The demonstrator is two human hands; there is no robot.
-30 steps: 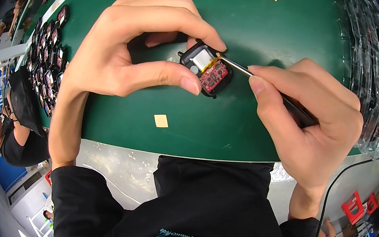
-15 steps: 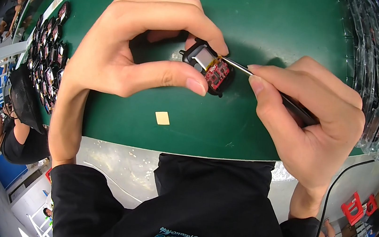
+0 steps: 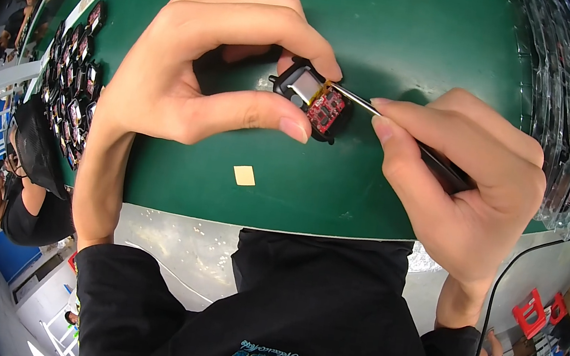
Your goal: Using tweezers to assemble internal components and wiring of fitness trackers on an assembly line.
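Observation:
Between the thumb and fingers of my left hand [image 3: 200,61] is a small black device housing [image 3: 284,84] with its inside showing. It holds a silver battery cell [image 3: 305,85], yellowish tape and a red circuit board [image 3: 326,110]. My right hand [image 3: 471,172] is closed pen-like around slim tweezers [image 3: 437,157] with a dark handle and a metal tip. That tip meets the housing's upper right edge, by the tape and close to my left forefinger. Whether the tweezers' points pinch anything is too small to tell.
Under my hands lies a green tabletop [image 3: 339,199]. Pale paper squares stick to it, one near the front [image 3: 244,175]. Many similar devices [image 3: 71,91] are heaped at the left edge, and stacked clear plastic trays [image 3: 565,127] line the right. Beyond the left edge sits another person [image 3: 29,200].
My right hand and the tweezers have shifted very slightly left. The device stays in my left hand, almost unmoved.

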